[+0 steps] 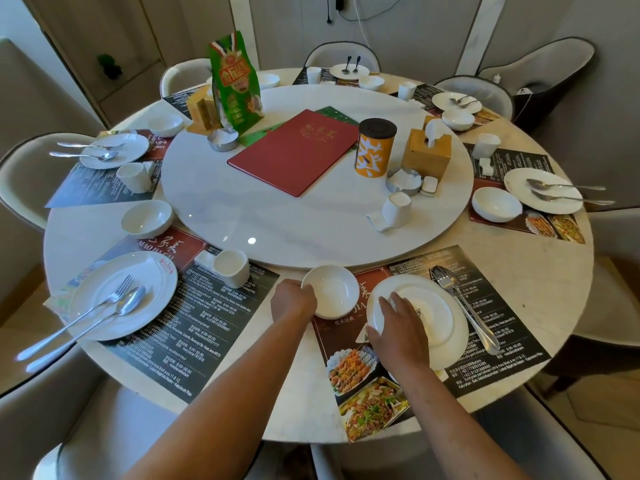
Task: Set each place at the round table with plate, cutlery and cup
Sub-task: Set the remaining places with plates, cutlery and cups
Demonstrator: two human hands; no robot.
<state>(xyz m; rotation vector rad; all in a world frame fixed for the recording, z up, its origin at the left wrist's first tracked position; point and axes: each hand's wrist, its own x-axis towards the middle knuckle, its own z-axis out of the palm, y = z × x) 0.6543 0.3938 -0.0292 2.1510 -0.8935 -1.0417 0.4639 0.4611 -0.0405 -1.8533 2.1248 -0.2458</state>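
Note:
At the near place, a white plate (446, 306) lies face down on the dark placemat (485, 362). My right hand (398, 327) rests on its left side, fingers spread over its base. My left hand (291, 301) grips the near-left rim of a small white bowl (334, 289) just left of the plate. A fork and spoon (464, 306) lie on the mat along the plate's right edge. A white cup (396, 207) stands on the turntable beyond this place.
The turntable (277, 216) carries a red menu (294, 150), an orange canister (374, 147), a tissue box (427, 152) and a green bag (235, 84). Other places around the table hold plates, cutlery, bowls and cups, like the left setting (121, 296). Chairs ring the table.

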